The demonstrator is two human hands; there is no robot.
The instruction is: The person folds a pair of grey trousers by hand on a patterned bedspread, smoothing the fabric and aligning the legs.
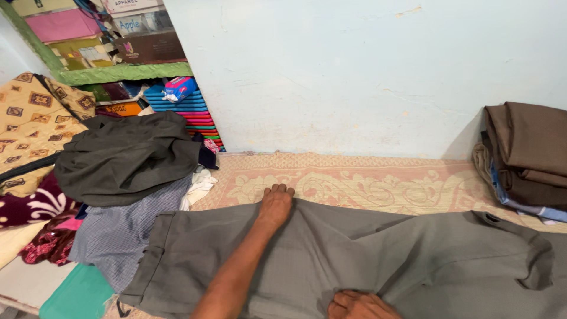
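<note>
The left hand [276, 204] lies flat, palm down, its fingers [282, 189] together and curled over the far edge of a pair of grey trousers [378, 260]. The right hand [360, 306] sits at the near edge, fingers bent, pinching a fold of the same cloth.

The trousers are a fine-woven, matte grey fabric, creased under both hands. They lie flat, long axis running left to right: waistband [144, 260] left of the fingers, the rest of the cloth stretching off to the right.

Beyond the left fingers is a woven mat [354, 180] in pale pink and cream with scrolling patterns, reaching a light blue plaster wall [366, 71]. Further left lies a crumpled dark grey garment [127, 156] on a blue checked cloth [115, 233]. Far right, well apart, sits a stack of folded brown fabric [528, 150].
</note>
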